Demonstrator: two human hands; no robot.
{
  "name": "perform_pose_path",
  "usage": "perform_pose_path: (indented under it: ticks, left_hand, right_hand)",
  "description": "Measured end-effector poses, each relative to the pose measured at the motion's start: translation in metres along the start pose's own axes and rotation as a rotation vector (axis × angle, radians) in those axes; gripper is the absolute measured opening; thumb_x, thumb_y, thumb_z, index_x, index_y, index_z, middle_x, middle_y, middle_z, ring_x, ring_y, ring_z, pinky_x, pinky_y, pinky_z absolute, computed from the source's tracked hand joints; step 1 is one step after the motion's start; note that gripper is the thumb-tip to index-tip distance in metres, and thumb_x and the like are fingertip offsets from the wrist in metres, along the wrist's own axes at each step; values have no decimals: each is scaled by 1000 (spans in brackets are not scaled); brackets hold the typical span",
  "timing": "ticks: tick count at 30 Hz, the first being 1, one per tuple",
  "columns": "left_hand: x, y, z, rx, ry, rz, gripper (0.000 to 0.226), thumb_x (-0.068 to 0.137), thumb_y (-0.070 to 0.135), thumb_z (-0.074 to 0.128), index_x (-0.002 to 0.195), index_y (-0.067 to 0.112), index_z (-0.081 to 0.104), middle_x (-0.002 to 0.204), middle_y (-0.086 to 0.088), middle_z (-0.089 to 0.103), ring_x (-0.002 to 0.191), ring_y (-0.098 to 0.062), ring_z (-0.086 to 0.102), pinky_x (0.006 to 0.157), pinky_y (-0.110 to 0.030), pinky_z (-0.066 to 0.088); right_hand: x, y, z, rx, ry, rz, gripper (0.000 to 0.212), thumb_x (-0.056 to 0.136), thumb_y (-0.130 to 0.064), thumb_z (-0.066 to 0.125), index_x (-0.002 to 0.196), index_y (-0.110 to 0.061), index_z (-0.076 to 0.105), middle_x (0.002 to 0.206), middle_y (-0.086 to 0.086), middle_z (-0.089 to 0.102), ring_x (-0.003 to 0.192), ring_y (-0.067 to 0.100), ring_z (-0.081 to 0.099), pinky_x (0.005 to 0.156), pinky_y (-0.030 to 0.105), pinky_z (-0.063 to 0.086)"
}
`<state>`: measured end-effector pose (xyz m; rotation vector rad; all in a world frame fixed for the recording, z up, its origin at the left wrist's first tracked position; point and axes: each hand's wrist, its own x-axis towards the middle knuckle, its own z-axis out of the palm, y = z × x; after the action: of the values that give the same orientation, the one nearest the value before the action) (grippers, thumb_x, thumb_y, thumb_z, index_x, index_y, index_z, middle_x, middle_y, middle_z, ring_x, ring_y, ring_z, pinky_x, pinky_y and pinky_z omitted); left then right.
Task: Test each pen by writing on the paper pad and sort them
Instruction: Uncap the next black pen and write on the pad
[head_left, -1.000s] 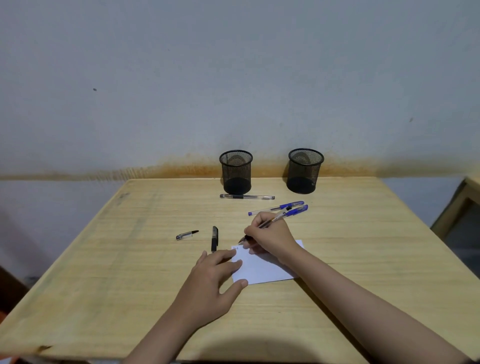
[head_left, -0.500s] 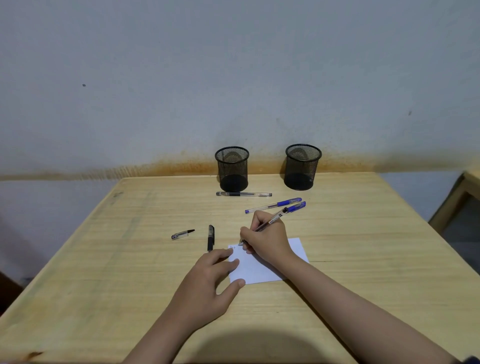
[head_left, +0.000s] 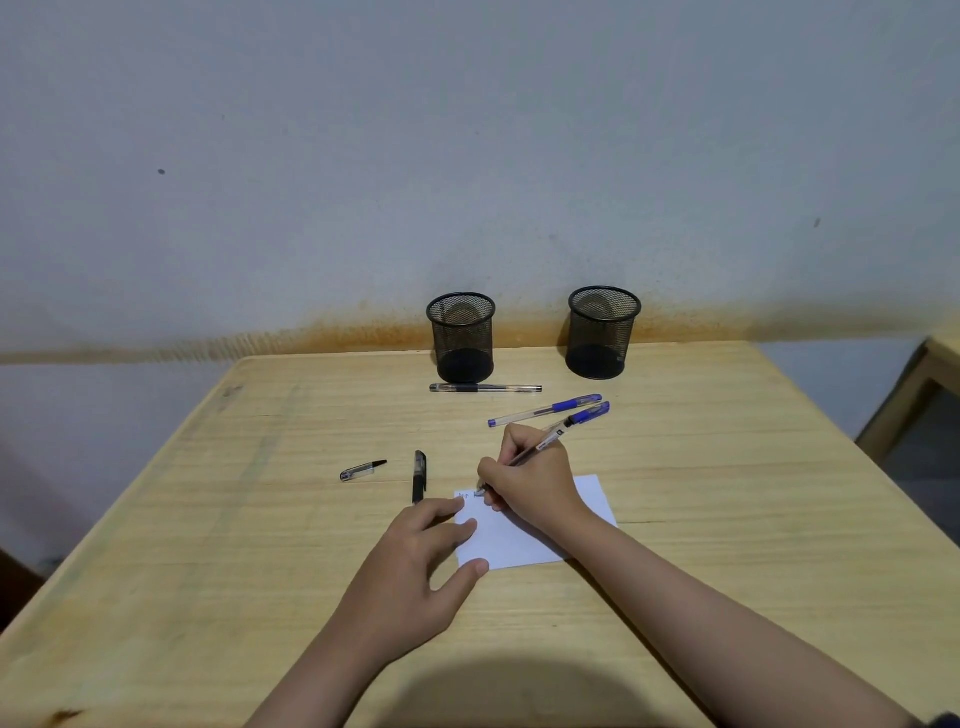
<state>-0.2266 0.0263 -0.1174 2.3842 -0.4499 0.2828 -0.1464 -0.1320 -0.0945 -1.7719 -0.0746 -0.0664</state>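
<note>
A: Where is the pen under test?
B: A blue pen (head_left: 558, 434) is gripped in the right hand (head_left: 530, 480), fingers closed round the barrel, tip set on the top left corner of the paper (head_left: 524, 538), where small blue marks are seen

A: And the left hand?
B: The left hand (head_left: 415, 566) is laid flat at the paper's left edge, fingers loosely spread, fingertips and thumb pressed on the sheet; nothing is held

A: What else is laid out?
B: A second blue pen (head_left: 545, 410) is found just beyond the right hand. A black pen (head_left: 419, 475) lies left of the paper, and a cap (head_left: 362, 470) further left. A clear pen (head_left: 485, 388) is placed before the left cup (head_left: 461, 338); the right cup (head_left: 602, 332) stands apart, both at the table's (head_left: 208, 545) far edge by the wall
</note>
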Motion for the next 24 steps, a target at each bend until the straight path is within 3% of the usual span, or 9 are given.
perform_pose_path:
  ticks: [11, 24]
  left_hand:
    - [0, -2, 0, 16, 1, -4, 45, 76, 58, 52, 110, 31, 65, 125, 25, 46, 120, 11, 40, 90, -2, 31]
    - [0, -2, 1, 6, 12, 9, 44, 76, 55, 55, 110, 29, 65, 126, 22, 47, 120, 10, 41, 87, 1, 32]
  right_hand:
    - [0, 2, 0, -17, 32, -12, 24, 77, 6, 60, 62, -4, 45, 56, 18, 47, 42, 21, 58, 42, 27, 49]
    - [2, 3, 0, -33, 84, -14, 33, 78, 6, 61, 58, -11, 40, 58, 17, 47, 51, 35, 60, 39, 22, 47]
